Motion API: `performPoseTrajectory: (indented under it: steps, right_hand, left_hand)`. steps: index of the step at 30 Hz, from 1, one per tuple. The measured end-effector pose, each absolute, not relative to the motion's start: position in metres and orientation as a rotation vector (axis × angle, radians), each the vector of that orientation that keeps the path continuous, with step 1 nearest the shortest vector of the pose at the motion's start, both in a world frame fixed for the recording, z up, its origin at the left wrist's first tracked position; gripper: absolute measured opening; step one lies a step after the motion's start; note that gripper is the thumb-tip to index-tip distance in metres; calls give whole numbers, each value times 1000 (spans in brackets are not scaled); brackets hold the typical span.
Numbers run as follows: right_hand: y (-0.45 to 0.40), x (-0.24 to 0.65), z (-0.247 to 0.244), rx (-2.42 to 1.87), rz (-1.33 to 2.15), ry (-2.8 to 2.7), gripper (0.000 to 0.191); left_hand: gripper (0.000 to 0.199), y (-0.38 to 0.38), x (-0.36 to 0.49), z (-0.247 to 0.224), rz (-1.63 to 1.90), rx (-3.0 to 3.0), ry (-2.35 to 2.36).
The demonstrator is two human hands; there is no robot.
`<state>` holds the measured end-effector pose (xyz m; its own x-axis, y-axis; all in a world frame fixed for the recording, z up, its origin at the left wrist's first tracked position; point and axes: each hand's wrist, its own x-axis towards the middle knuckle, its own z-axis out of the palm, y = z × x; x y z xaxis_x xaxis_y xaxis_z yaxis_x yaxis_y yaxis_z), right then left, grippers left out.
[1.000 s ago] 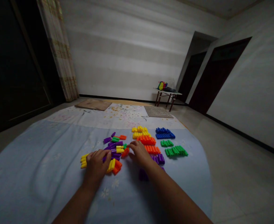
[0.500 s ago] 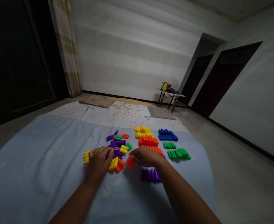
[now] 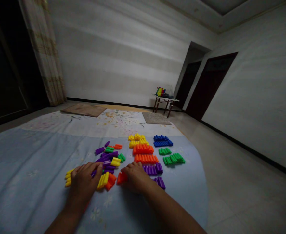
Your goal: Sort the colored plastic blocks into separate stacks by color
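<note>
My left hand [image 3: 86,175] rests palm down over the left side of a mixed heap, its fingers lightly bent and the thumb apart. Yellow plastic sticks [image 3: 68,178] poke out on its left, and more yellow sticks [image 3: 102,181] lie by its thumb. Beside those are orange sticks [image 3: 111,181]. In the heap are purple sticks [image 3: 110,155], green sticks [image 3: 121,158] and a yellow pair [image 3: 115,162]. My right hand [image 3: 135,175] is closed on orange plastic sticks [image 3: 122,178] low over the cloth; its fingertips are partly hidden.
To the right stand sorted groups: yellow [image 3: 136,140], orange rows [image 3: 146,158], purple [image 3: 154,169], blue [image 3: 162,141] and green [image 3: 174,159]. A flowered cloth [image 3: 43,162] covers the table. Two flat boards [image 3: 84,110] lie at its far edge. A small table [image 3: 166,97] stands behind.
My right hand has lowered the orange sticks closer to the cloth, near the heap. My left hand stays on the heap. The view has swung to the right.
</note>
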<state>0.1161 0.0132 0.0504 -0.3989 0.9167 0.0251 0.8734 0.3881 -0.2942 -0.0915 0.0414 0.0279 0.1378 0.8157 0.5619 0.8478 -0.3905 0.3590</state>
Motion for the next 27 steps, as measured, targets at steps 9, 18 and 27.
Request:
performPoseTrajectory:
  steps: [9, 18, 27]
  right_hand:
    - [13, 162, 68, -1567, 283, -2149, 51]
    - [48, 255, 77, -1735, 144, -1989, 46]
    - [83, 273, 70, -1838, 194, -2014, 53]
  left_hand:
    - [28, 45, -94, 29, -1102, -2324, -1760]
    - [31, 45, -93, 28, -1131, -2340, -1758]
    - [30, 50, -100, 22, -1090, -2321, -1751]
